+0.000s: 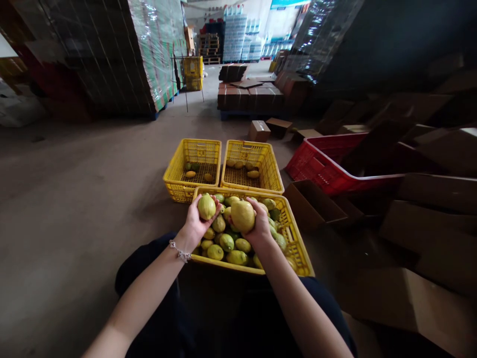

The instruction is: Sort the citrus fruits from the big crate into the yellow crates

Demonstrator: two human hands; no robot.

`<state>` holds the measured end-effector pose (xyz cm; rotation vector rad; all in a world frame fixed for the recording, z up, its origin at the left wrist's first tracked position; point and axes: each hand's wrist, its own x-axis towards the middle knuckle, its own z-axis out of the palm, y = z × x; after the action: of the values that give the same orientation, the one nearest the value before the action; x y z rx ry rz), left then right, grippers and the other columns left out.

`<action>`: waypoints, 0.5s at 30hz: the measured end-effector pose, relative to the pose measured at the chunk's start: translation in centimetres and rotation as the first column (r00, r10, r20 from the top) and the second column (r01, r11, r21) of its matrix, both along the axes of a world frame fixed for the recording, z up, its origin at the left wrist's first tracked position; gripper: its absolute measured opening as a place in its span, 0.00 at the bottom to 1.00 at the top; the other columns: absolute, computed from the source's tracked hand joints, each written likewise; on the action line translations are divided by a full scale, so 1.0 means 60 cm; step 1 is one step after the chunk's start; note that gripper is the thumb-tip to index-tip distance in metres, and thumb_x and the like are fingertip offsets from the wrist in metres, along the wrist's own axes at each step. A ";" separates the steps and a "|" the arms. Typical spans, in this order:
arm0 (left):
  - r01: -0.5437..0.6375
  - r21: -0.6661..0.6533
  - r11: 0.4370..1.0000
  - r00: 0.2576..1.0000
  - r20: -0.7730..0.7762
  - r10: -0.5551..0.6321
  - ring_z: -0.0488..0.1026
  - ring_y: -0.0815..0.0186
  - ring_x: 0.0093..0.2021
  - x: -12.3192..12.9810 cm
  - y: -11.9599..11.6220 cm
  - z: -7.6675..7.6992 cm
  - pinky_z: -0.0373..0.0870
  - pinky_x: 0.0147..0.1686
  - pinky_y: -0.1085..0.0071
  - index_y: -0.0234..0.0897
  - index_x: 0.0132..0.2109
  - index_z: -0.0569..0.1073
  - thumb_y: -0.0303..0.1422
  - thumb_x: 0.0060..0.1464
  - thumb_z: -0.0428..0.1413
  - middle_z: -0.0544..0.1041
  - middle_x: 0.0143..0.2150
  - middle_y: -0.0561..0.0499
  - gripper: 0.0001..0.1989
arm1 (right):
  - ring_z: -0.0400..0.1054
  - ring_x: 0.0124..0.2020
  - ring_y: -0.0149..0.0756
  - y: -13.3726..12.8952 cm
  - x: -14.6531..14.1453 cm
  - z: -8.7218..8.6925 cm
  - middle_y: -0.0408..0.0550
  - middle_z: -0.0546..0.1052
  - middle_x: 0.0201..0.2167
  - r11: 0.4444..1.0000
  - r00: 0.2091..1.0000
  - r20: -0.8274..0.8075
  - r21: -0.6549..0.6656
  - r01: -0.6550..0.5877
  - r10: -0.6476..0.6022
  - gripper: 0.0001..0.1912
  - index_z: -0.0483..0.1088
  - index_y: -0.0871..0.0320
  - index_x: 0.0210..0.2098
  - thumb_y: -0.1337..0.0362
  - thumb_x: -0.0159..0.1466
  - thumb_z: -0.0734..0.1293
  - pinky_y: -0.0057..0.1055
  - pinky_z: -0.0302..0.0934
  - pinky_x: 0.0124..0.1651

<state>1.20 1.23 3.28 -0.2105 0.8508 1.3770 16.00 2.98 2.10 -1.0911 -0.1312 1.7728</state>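
A yellow-green fruit (206,207) rests in my left hand (196,219), palm up, with the fingers beneath and beside it. My right hand (260,223) grips a larger yellow fruit (243,216). Both hands are above a near yellow crate (298,243) holding several green and yellow fruits (226,242). Beyond it stand two more yellow crates side by side. The left one (173,171) has several green and orange-yellow fruits at its bottom, and the right one (274,169) has several yellowish fruits.
A red crate (316,166) stands to the right, with an open cardboard box (313,204) in front of it and more cardboard along the right side. Farther back are a small carton (259,131), a pallet of stacked boxes (249,97) and wrapped stacks (156,54).
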 end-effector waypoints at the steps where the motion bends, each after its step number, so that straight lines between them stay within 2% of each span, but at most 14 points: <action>1: -0.007 0.003 1.000 1.000 0.004 0.007 0.79 0.66 0.30 0.001 -0.001 0.000 0.83 0.35 0.70 0.35 0.38 0.75 0.32 0.69 0.49 0.78 0.31 0.48 0.12 | 0.72 0.19 0.37 0.002 0.000 -0.001 0.44 0.77 0.19 0.999 1.000 -0.017 -0.031 0.005 -0.006 0.04 0.70 0.55 0.29 0.64 0.62 0.67 0.34 0.75 0.26; 5: -0.119 -0.004 0.993 0.992 -0.038 0.118 0.79 0.66 0.28 0.002 -0.001 0.004 0.82 0.31 0.70 0.36 0.36 0.74 0.32 0.67 0.53 0.77 0.30 0.50 0.11 | 0.74 0.22 0.40 0.005 -0.001 -0.008 0.48 0.79 0.21 0.994 0.999 -0.050 -0.109 0.012 -0.018 0.11 0.71 0.57 0.34 0.65 0.67 0.58 0.36 0.75 0.27; 8: -0.184 -0.016 0.983 0.982 -0.054 0.183 0.77 0.67 0.27 0.002 0.003 0.006 0.81 0.31 0.71 0.36 0.35 0.73 0.30 0.65 0.56 0.77 0.30 0.51 0.08 | 0.74 0.21 0.40 0.006 0.001 -0.013 0.46 0.79 0.22 0.995 0.998 -0.061 -0.101 0.012 -0.018 0.09 0.71 0.55 0.35 0.62 0.68 0.60 0.38 0.76 0.28; 12: -0.120 -0.062 0.991 0.991 -0.060 0.116 0.77 0.66 0.26 0.002 0.007 0.004 0.81 0.29 0.70 0.35 0.37 0.73 0.30 0.66 0.54 0.77 0.29 0.50 0.08 | 0.73 0.21 0.37 0.006 0.008 -0.012 0.41 0.77 0.20 0.990 0.995 -0.039 -0.106 0.091 -0.095 0.06 0.69 0.53 0.32 0.61 0.66 0.66 0.37 0.76 0.31; 15: -0.040 -0.062 0.997 0.998 -0.052 0.037 0.78 0.65 0.27 0.004 0.005 0.000 0.81 0.29 0.70 0.34 0.38 0.74 0.29 0.68 0.50 0.77 0.29 0.48 0.10 | 0.72 0.21 0.37 0.006 0.008 -0.010 0.41 0.77 0.20 0.992 0.996 -0.056 -0.101 0.070 -0.076 0.06 0.69 0.53 0.31 0.63 0.66 0.65 0.37 0.76 0.33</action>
<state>1.46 1.54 3.27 -0.2419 0.9376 1.3976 16.46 3.35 1.53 -1.0981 0.0326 1.7595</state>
